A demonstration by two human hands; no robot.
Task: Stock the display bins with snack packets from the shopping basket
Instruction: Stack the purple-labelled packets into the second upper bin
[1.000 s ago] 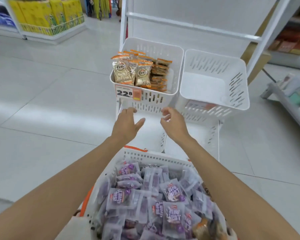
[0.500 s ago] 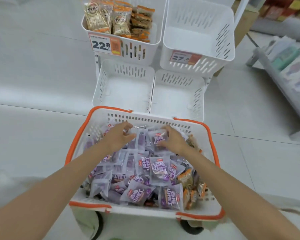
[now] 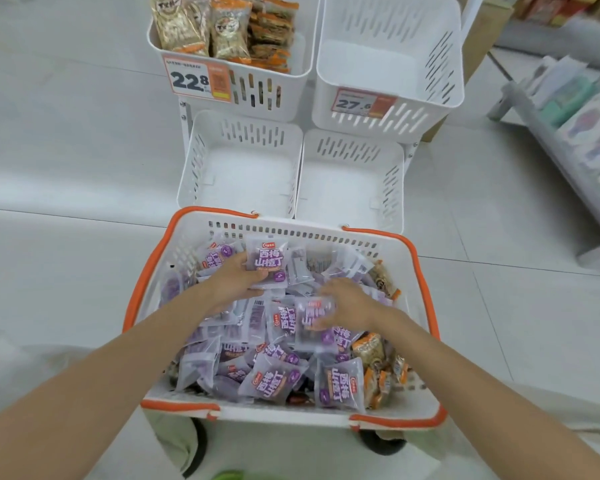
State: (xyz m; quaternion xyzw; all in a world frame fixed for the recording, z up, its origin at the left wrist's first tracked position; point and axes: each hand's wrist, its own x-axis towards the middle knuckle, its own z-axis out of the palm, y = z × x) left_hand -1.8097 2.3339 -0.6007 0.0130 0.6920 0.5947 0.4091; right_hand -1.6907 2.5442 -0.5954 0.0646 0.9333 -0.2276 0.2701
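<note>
The big white shopping basket [image 3: 284, 415] sits before the white display bins [image 3: 243, 174], full of purple snack packets [image 3: 271, 382]; by its far edge the left hand [image 3: 234, 280] pinches one packet [image 3: 267, 261], while the right hand [image 3: 352, 303] in the middle grips another packet [image 3: 314, 318].

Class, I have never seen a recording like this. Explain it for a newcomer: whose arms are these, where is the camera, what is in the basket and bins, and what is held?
No machine here: a person works with bare hands, and the one camera sits on their head, looking forward and down. The arms reach into a white shopping basket with an orange rim, heaped with purple snack packets. The left hand grips the far purple packet; the right hand grips the near purple packet. Beyond stand white bins: the upper left bin holds orange packets; the upper right bin and two lower bins show nothing inside.
</note>
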